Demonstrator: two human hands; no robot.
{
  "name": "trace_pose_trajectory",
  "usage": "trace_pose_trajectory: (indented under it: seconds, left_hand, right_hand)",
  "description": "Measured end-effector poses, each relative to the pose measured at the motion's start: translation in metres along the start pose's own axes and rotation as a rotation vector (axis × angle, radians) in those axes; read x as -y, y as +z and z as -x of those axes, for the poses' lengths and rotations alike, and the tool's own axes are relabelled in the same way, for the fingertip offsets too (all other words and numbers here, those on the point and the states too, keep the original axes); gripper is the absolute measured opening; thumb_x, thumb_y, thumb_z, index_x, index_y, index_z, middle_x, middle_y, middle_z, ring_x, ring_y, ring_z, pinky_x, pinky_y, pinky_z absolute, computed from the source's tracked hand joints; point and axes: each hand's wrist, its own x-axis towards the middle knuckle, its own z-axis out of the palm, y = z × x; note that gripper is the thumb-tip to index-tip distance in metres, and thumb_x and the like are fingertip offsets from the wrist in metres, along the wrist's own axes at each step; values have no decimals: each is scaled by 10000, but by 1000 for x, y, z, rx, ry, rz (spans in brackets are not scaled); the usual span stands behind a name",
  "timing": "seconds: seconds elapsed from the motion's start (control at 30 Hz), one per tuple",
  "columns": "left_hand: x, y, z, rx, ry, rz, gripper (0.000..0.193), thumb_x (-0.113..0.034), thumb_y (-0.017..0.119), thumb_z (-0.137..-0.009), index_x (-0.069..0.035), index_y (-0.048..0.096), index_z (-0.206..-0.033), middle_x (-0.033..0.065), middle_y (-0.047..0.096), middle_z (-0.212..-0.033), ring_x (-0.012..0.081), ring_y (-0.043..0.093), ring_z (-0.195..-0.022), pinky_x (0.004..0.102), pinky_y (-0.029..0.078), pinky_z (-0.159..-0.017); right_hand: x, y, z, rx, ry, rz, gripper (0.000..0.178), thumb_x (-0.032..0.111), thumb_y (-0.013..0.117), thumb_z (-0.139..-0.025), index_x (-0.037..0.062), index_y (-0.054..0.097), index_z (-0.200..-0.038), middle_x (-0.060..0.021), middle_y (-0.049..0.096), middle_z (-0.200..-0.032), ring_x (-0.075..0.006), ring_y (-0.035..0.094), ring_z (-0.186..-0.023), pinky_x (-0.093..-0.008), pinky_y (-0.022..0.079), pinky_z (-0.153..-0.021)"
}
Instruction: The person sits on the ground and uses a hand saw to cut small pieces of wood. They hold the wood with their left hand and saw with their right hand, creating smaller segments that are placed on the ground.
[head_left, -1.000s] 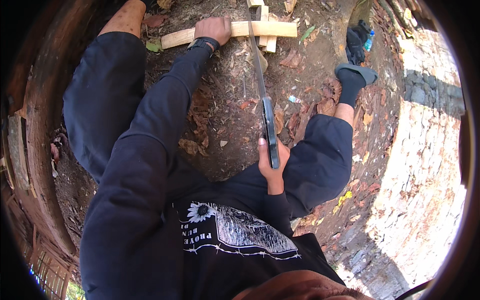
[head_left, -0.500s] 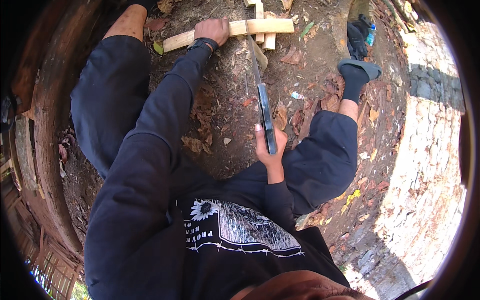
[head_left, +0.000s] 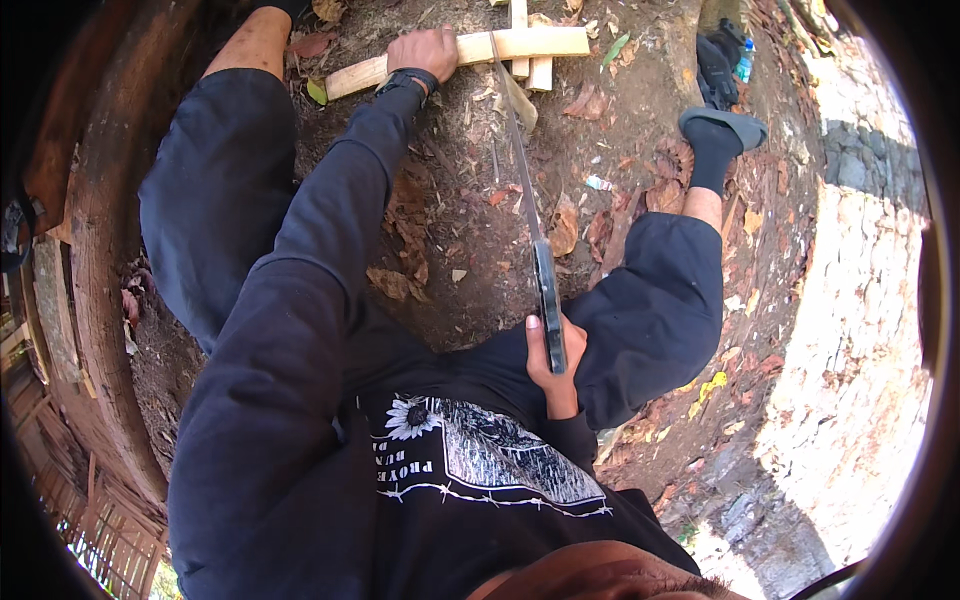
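A pale wooden strip (head_left: 530,42) lies crosswise at the far side, resting over shorter wood pieces (head_left: 519,68). My left hand (head_left: 424,54) is closed over the strip left of its middle and presses it down. In my right hand (head_left: 556,358) is the dark handle of a handsaw (head_left: 525,185), near my right thigh. The long thin blade runs away from me, and its far end meets the strip's near edge just right of my left hand. Whether a cut shows in the wood is too small to tell.
Bare soil with dry leaves (head_left: 565,225) and wood chips spreads between my legs. My right foot wears a grey sandal (head_left: 735,128). Beyond it sit a dark bundle (head_left: 718,65) and a blue-capped bottle (head_left: 744,65). A log (head_left: 105,300) runs along the left; sunlit stone (head_left: 850,350) borders the right.
My right hand has drawn the saw back toward me, and more blade shows on my side of the strip. My left hand and the strip stay almost in place.
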Motion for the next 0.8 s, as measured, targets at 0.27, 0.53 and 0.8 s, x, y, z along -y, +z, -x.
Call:
trace_pose_trajectory:
  seconds: [0.27, 0.53, 0.8]
  left_hand:
    - [2, 2, -6, -74, 66, -24, 675, -448, 362, -1106, -11, 827, -884, 280, 775, -886, 469, 762, -833, 564, 609, -875]
    - [3, 0, -1, -69, -31, 40, 710, -479, 343, -1100, 1, 826, -904, 310, 767, -917, 497, 752, -882, 579, 584, -931]
    - [6, -1, -3, -39, 36, 18, 716, -464, 337, -1109, 6, 811, -851, 306, 758, -865, 496, 749, -834, 578, 591, -906]
  right_hand:
    - [-21, 86, -138, -53, 1, -148, 240, 149, 756, -1015, 23, 660, -835, -16, 519, -592, -87, 472, -513, -309, 395, -519]
    - [-8, 16, -17, 27, 24, 2, 116, 85, 770, -962, -29, 754, -981, -110, 585, -614, -227, 628, -505, -355, 476, -546]
    - [-7, 76, -124, -16, 36, -136, 290, 147, 749, -1027, 35, 623, -790, 22, 494, -574, -65, 456, -510, -313, 360, -504]
